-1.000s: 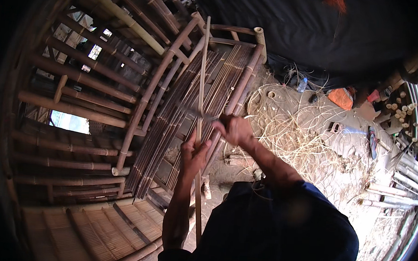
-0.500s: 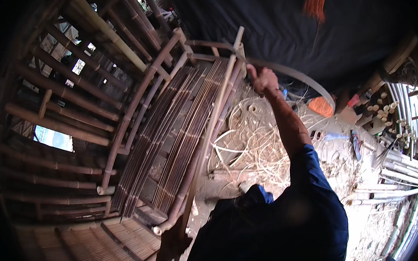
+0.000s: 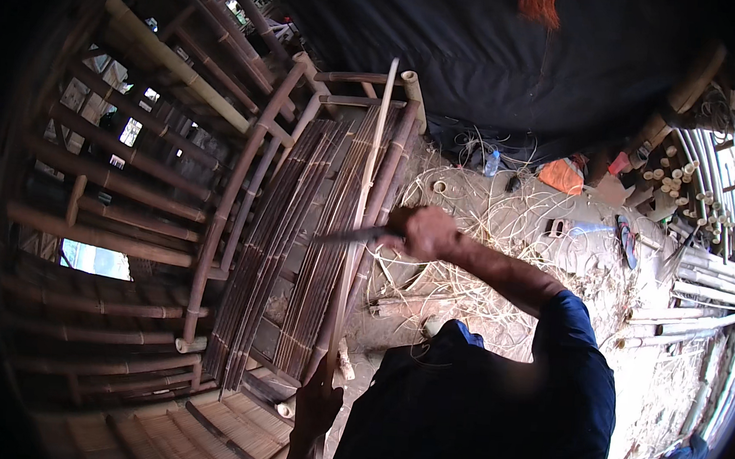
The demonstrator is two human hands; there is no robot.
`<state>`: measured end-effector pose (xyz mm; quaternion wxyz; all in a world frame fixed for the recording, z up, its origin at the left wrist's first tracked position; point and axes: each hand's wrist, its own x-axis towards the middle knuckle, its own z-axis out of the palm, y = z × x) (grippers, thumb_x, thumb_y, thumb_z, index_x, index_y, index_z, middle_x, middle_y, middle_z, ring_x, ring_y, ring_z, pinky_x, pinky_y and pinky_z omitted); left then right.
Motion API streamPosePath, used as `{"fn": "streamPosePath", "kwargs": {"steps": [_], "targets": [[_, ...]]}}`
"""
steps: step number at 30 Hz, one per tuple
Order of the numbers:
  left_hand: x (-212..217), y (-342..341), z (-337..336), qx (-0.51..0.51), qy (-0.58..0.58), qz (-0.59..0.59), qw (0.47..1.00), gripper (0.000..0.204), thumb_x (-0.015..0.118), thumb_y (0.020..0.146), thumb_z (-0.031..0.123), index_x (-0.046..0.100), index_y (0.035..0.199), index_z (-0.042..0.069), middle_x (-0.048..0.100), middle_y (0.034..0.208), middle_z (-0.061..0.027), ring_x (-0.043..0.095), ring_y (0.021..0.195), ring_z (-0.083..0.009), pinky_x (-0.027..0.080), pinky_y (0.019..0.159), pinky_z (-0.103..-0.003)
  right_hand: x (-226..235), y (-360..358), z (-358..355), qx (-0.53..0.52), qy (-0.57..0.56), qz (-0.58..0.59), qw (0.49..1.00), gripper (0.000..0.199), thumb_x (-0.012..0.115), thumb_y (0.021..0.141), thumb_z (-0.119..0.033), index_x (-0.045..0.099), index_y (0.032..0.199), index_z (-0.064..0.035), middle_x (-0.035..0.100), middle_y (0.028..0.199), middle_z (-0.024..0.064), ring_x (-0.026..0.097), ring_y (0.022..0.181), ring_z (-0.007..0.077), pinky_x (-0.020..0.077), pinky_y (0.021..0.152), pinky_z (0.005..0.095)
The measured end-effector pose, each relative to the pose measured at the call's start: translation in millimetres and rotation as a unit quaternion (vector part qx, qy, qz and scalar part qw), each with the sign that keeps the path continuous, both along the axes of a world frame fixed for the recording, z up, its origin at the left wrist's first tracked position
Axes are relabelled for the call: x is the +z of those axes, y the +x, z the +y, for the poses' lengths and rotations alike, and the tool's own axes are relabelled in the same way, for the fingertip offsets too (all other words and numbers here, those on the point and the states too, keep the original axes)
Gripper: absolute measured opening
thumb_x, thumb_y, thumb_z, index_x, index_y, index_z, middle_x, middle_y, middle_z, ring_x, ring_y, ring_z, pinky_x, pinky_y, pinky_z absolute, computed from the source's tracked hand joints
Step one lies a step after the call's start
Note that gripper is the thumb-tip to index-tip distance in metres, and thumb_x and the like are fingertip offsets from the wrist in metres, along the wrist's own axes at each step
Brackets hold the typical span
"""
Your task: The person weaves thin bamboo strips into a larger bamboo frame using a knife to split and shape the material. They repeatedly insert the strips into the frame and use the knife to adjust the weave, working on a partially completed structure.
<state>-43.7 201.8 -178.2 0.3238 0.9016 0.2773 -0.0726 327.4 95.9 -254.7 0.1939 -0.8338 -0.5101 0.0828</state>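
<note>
A long pale bamboo strip (image 3: 379,138) slants lengthwise along the right side of a bamboo frame (image 3: 396,151). My left hand (image 3: 317,407), dark in shadow at the lower edge, is closed around the strip's near end. My right hand (image 3: 424,233) grips a knife by its handle. The knife's blade (image 3: 346,236), slightly blurred, points left across the strip about midway along it; whether it touches is unclear. Beneath lie rows of thin dark bamboo slats (image 3: 332,253) on the frame.
Bamboo railings (image 3: 134,190) stand at left. Curly pale shavings (image 3: 485,237) litter the floor at right, near a water bottle (image 3: 492,163), an orange bag (image 3: 562,177) and a sandal (image 3: 627,242). Bamboo poles (image 3: 708,301) are piled far right. A dark sheet (image 3: 445,57) hangs behind.
My right hand has come back from the strip's far end toward me, with the knife now across the strip. The long curved ribbon reaching right from the far end no longer shows.
</note>
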Motion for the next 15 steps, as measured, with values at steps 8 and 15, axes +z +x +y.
{"fn": "streamPosePath", "kwargs": {"steps": [8, 15], "targets": [[-14, -22, -11, -0.007, 0.017, -0.006, 1.0, 0.066, 0.064, 0.079, 0.018, 0.042, 0.141, 0.005, 0.064, 0.087, -0.0257, 0.066, 0.071, -0.038, 0.051, 0.058, -0.043, -45, 36, -5, -0.16, 0.047, -0.059, 0.984, 0.052, 0.047, 0.09, -0.059, 0.053, 0.069, -0.0119, 0.049, 0.055, 0.0082, 0.053, 0.048, 0.0233, 0.0453, 0.047, 0.039], [-22, -52, -28, 0.006, 0.057, 0.027, 0.998, 0.044, 0.06, 0.088, 0.028, 0.055, 0.123, 0.002, 0.066, 0.099, -0.0194, 0.067, 0.074, -0.0337, 0.051, 0.061, -0.039, -19, 131, -15, -0.37, 0.151, 0.038, 0.916, 0.073, 0.036, 0.092, -0.067, 0.064, 0.097, 0.0011, 0.065, 0.09, 0.0309, 0.063, 0.096, 0.0461, 0.0485, 0.082, 0.0527]]}}
